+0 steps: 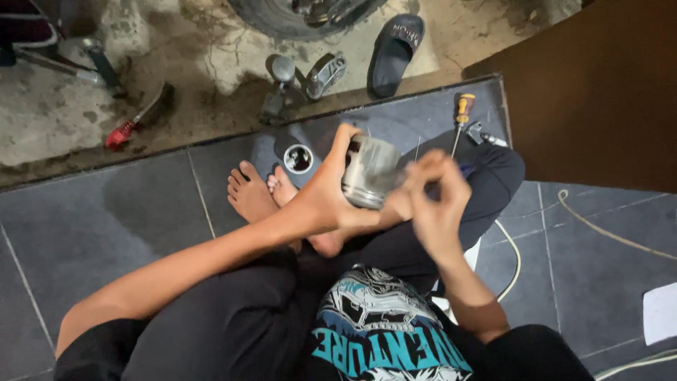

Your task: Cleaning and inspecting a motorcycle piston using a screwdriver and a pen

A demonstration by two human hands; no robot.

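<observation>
I sit on a dark tiled floor with my bare feet (255, 192) out in front. My left hand (326, 190) grips a grey metal piston (369, 171) from its left side and holds it up over my legs. My right hand (431, 199) is at the piston's right side, fingers curled and pinched together close to its skirt; what they pinch is too blurred to tell.
A small round metal cup (298, 158) stands on the tile by my toes. A yellow-handled screwdriver (461, 116) and a metal part lie far right. Beyond the tile edge: a dark sandal (393, 53), metal engine parts (303, 77), a red-handled tool (130, 123), a tyre. White cable (518, 261) runs right.
</observation>
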